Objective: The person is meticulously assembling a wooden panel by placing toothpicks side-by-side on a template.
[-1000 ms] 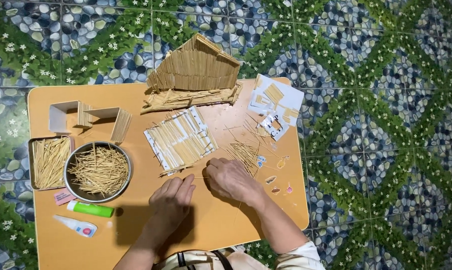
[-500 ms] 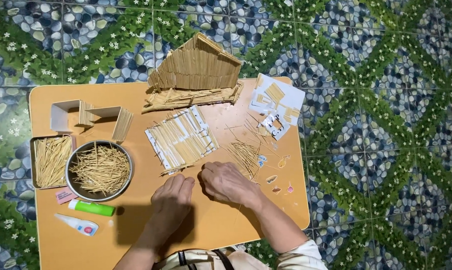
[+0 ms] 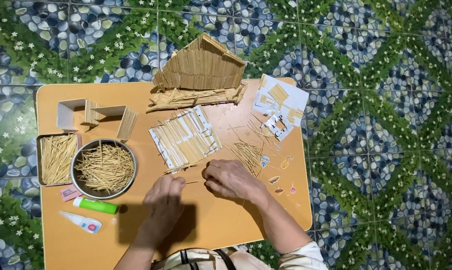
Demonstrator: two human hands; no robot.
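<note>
From above, I see my left hand (image 3: pixel 165 199) and right hand (image 3: pixel 231 179) meet over the orange table (image 3: pixel 211 225), fingers curled and pinched on a thin stick (image 3: pixel 195 181) held level between them, just below the stick panel (image 3: pixel 186 137). Both forearms reach up from the near edge. A bowl (image 3: pixel 104 167) of sticks sits left.
</note>
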